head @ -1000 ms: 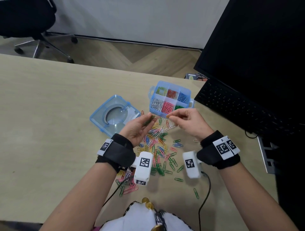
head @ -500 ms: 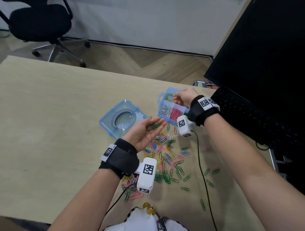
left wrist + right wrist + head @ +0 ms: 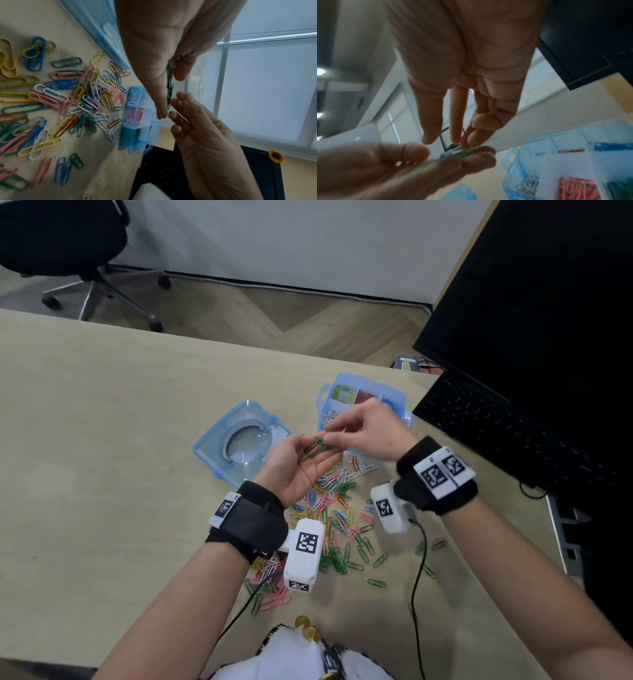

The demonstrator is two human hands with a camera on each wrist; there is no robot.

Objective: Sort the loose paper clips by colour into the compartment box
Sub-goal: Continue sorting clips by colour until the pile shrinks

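Observation:
My left hand (image 3: pixel 308 465) is palm up above the pile and pinches a small bunch of green paper clips (image 3: pixel 315 448) between thumb and fingers; the left wrist view shows the same green clips (image 3: pixel 169 83) edge-on. My right hand (image 3: pixel 342 430) comes in from the right, fingers nearly straight, tips at the end of that bunch, thumb and forefinger apart in the right wrist view (image 3: pixel 443 138). The blue compartment box (image 3: pixel 399 398) stands just behind the hands, with white, pink and green clips in its near cells (image 3: pixel 539 143). Loose mixed-colour clips (image 3: pixel 337 508) lie under my wrists.
The box's clear blue lid (image 3: pixel 219 455) lies upside down to the left. A black keyboard (image 3: pixel 496 436) and monitor (image 3: pixel 548 302) fill the right. A black cable (image 3: pixel 418 570) runs over the desk near stray green clips. An office chair (image 3: pixel 61 244) stands beyond the desk.
My right hand has come back from over the box to the left hand's clips. The left hand stayed above the pile, thumb now down on the green bunch.

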